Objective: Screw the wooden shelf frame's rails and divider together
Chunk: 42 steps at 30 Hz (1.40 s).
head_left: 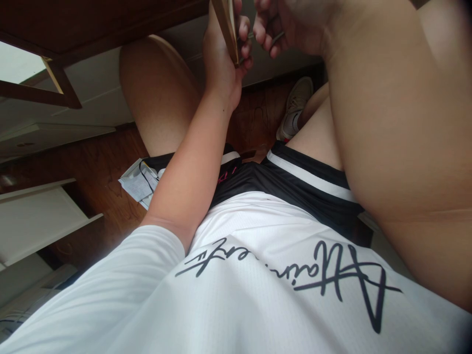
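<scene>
At the top of the head view, my left hand (224, 54) is closed around a flat brown piece (229, 37) seen nearly edge-on. It has a thin lighter edge, and its upper part is cut off by the frame, so I cannot tell its kind. Just to the right of it is my right hand (280, 24), its fingers curled together. A thin, pale, stick-like thing (278, 37) shows between those fingers, and its ends are partly hidden. A small gap separates the two hands.
A dark wooden table edge (92, 34) runs across the upper left. My bare knees and black shorts (306, 172) lie below my hands. Papers (140, 182) lie by my left thigh. A white drawer or shelf (44, 216) stands at left over the brown wooden floor (118, 196).
</scene>
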{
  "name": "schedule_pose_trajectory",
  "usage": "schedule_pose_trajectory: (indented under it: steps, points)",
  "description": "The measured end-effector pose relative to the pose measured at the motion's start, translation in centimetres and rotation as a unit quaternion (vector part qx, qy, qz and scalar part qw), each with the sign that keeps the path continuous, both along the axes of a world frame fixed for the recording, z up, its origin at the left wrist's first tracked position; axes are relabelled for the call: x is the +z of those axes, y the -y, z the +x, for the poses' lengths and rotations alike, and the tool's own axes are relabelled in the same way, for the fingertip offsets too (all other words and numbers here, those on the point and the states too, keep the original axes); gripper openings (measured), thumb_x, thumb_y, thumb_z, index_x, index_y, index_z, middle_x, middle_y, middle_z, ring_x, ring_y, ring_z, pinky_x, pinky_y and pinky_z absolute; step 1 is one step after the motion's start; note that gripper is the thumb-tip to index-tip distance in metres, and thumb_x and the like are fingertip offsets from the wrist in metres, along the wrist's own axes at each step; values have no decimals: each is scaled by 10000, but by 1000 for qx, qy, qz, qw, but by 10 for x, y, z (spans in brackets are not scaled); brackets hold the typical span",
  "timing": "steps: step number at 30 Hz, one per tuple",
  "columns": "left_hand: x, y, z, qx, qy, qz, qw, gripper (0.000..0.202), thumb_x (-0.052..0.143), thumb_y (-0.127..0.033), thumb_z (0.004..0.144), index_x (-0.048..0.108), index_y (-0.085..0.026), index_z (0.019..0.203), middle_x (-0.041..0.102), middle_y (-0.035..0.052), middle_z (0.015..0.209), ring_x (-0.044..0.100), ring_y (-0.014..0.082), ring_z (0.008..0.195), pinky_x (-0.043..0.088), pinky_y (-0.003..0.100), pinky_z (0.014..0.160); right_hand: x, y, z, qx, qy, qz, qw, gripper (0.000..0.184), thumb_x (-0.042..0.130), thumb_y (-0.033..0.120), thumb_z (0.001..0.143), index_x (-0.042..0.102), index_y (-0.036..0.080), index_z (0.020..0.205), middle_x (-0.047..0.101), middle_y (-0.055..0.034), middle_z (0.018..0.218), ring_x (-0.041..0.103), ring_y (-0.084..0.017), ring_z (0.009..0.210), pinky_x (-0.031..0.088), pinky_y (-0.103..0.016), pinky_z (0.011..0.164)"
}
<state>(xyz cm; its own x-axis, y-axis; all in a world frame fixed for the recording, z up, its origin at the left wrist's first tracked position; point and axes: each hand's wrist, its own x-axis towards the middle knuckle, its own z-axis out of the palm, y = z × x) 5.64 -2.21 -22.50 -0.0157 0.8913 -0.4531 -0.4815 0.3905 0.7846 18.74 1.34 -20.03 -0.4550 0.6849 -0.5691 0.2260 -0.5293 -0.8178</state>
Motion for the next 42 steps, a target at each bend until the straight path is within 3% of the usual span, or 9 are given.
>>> schedule_pose_trajectory:
  steps: [3, 11, 16, 26, 29, 33, 37, 42]
  points:
    - [1, 0, 0, 1, -9, 4, 1000, 325, 261, -377, 994, 474, -165, 871, 383, -43, 621, 373, 21, 432, 243, 167, 455, 6, 5, 1, 6, -32, 50, 998, 292, 279, 137, 911, 442, 160, 670, 546, -9, 701, 549, -83, 630, 366, -185, 493]
    - [-2, 0, -1, -9, -22, 21, 999, 358, 247, -406, 992, 485, -158, 894, 391, -33, 639, 373, 38, 452, 244, 185, 464, 0, 3, 5, -1, -37, 60, 998, 214, 386, 127, 879, 479, 151, 687, 577, -8, 735, 601, -94, 697, 390, -173, 503]
    - [-3, -2, 0, -18, -19, 17, 1000, 329, 226, -377, 1001, 462, -165, 913, 359, -36, 645, 371, 40, 448, 238, 182, 472, -7, 7, -5, -35, -57, 57, 996, 224, 309, 140, 862, 419, 148, 667, 591, -23, 755, 616, -107, 649, 369, -171, 479]
    - [-6, -3, -2, -26, -21, 20, 999, 371, 189, -419, 999, 447, -169, 907, 367, -33, 660, 379, 33, 441, 235, 164, 478, 3, 9, -15, -130, -64, -87, 986, 347, 130, 272, 945, 257, 163, 641, 312, 52, 571, 319, -30, 365, 305, -182, 449]
    - [-4, -3, -1, -24, -23, 21, 999, 368, 191, -415, 998, 440, -166, 890, 359, -34, 638, 397, 40, 437, 236, 168, 465, -2, 4, -13, -98, -88, -85, 988, 310, 182, 240, 935, 259, 155, 646, 403, 48, 602, 371, -17, 402, 338, -163, 478]
    - [-3, -2, -1, -22, -15, 20, 999, 361, 212, -416, 996, 446, -164, 887, 357, -43, 627, 396, 34, 434, 241, 166, 461, -9, 2, -9, -49, -83, 21, 995, 269, 268, 195, 899, 372, 147, 656, 523, 6, 657, 494, -47, 490, 334, -156, 444]
    - [-1, -1, 0, -13, -18, 9, 1000, 354, 227, -406, 996, 464, -160, 905, 360, -43, 633, 375, 28, 433, 240, 166, 468, 0, 6, -1, 10, -33, 98, 995, 243, 358, 145, 896, 450, 128, 672, 593, -27, 785, 605, -79, 650, 369, -144, 449]
    - [-3, 1, -1, -18, -23, 26, 999, 352, 216, -397, 999, 458, -159, 905, 371, -36, 656, 383, 33, 441, 236, 176, 468, 8, 4, 6, 85, 12, 135, 987, 243, 347, 122, 908, 519, 117, 737, 628, -18, 864, 598, -61, 695, 434, -109, 490]
